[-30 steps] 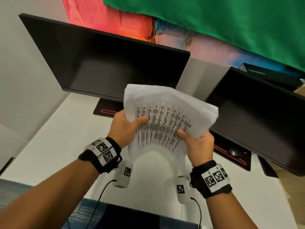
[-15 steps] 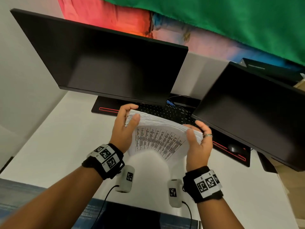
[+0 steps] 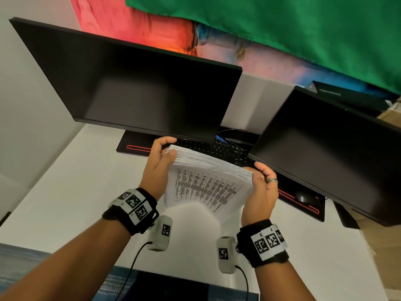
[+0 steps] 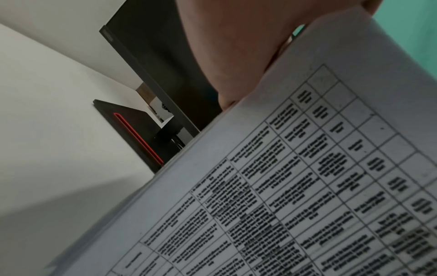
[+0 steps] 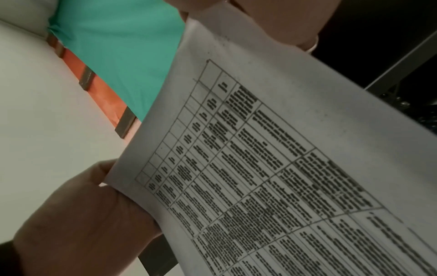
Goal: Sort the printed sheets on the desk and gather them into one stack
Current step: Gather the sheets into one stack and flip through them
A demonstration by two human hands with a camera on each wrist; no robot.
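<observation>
A thick stack of printed sheets point(image 3: 201, 183) with a table of text on its front page stands upright on the white desk point(image 3: 65, 192), its top edges fanned. My left hand point(image 3: 159, 157) grips the stack's upper left corner, thumb in front and fingers behind. On the other side my right hand point(image 3: 261, 181) grips the upper right corner the same way. The left wrist view shows the printed page point(image 4: 307, 177) close up under my left palm point(image 4: 231, 52). The right wrist view shows the same page point(image 5: 260, 168) with the left hand point(image 5: 89, 214) at its far edge.
Two dark monitors stand behind the stack, one on the left point(image 3: 134, 88) and one on the right point(image 3: 325, 148). A black keyboard point(image 3: 219, 148) lies under them on a black mat with a red stripe point(image 3: 138, 146). A mouse point(image 3: 303, 196) sits at the right.
The stack has gone from spread out and held high to lowered onto the desk on its bottom edge. Both hands have slid up to its top corners and squared the sheets together.
</observation>
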